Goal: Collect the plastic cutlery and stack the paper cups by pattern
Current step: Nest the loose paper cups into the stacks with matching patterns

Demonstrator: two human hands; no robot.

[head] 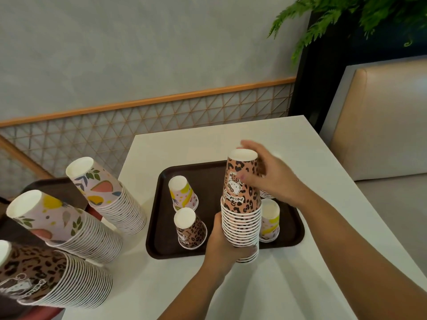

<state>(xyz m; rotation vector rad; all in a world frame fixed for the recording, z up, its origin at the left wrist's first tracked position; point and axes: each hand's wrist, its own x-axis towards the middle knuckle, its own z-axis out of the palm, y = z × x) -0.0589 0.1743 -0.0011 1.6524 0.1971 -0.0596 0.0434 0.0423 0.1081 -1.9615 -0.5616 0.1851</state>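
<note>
- Leopard-print stack (240, 218) of inverted paper cups is standing upright over the near edge of the dark tray (298, 229); whether its base is touching the tray or being held just above it, cannot tell.
- Left hand (221, 245) is gripping the lower rims of that stack, fingers curled round the bottom cups.
- Right hand (270, 179) is holding the topmost leopard cup near its upper part, fingers wrapped round the wall, seemingly seating it down onto the stack.
- Step in hand, by my reading: sorting cups by pattern, leopard pile being built.
- Loose on the tray: a single leopard cup (190, 229) just left of the stack, a fruit-print cup (183, 192) behind it, another fruit-print cup (269, 220) just right of the stack, partly hidden.
- Next move is probably calling for the right hand to let go and reach across for the single leopard cup, while the left is steadying the pile; the tall stack looks liable to lean.
- Off the tray at left, three long stacks are lying tilted: two fruit-print (108, 195) (67, 227), one leopard (53, 278).
- All sitting on a white desk (300, 285). No plastic cutlery is showing.
</note>
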